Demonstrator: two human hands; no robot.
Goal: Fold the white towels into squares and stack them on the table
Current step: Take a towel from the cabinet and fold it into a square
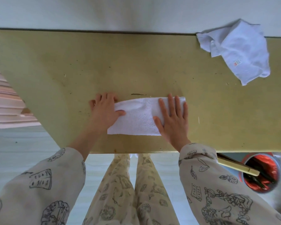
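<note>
While you press it flat, weigh each line below against what the head view shows.

Towel in hand: the folded towel (pixel 136 118) is a long white terry band lying near the front edge of the table (pixel 71 65), about midway along it, its length running parallel to that edge.

Handling: you should expect it to be light, soft and limp; it likely holds no shape alone, so a fold probably stays only where you pin it. The nubbly pile looks grippy rather than slippery, and nothing about it seems fragile.

Where to take hold: your best hold is probably a short end, pinched at its two corners, then carried over to the opposite end to bring the band toward a square.

Left hand: your left hand (pixel 104 109) grips the left short end, thumb on top of the cloth and fingers curled past the edge; whether they tuck underneath you cannot tell.

Right hand: your right hand (pixel 172 117) lies flat, fingers straight and spread, pressing down the right part of the band and grasping nothing.

Surface: a raised ridge sits near the left end, by your thumb, so the layers there are not lying flat.

Second towel: the crumpled towel (pixel 238 51) lies bunched at the back right corner, white with a small red-marked label, partly overhanging the far edge, well apart from your hands.

Stack: no finished square shows on the table yet.
</note>
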